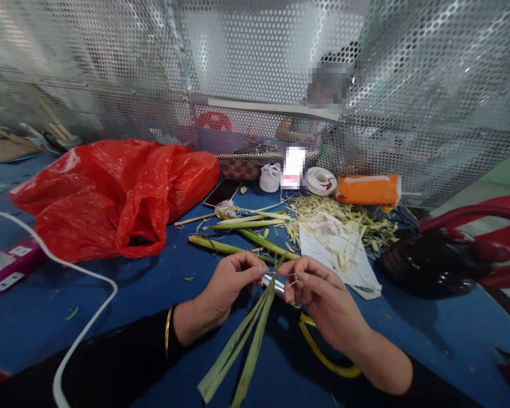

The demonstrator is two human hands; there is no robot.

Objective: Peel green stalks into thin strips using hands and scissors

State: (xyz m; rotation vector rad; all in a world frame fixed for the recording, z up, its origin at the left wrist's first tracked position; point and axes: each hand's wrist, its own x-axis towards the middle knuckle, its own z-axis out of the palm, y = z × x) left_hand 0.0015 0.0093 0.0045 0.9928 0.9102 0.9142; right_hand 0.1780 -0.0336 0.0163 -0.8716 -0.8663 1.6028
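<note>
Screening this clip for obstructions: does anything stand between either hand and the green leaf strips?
Nothing visible does. The left hand and right hand flank the leaf strips near their upper end; the silver object shows behind the strips.

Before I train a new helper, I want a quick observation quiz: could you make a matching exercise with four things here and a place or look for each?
1. Bag
2. Bracelet
3. Leaf strips
4. Packet

A. Between the left hand and right hand
B. Beside the white roll
C. Red and crumpled
D. Around the left sleeve

Pairs: 1-C, 2-D, 3-A, 4-B
</note>
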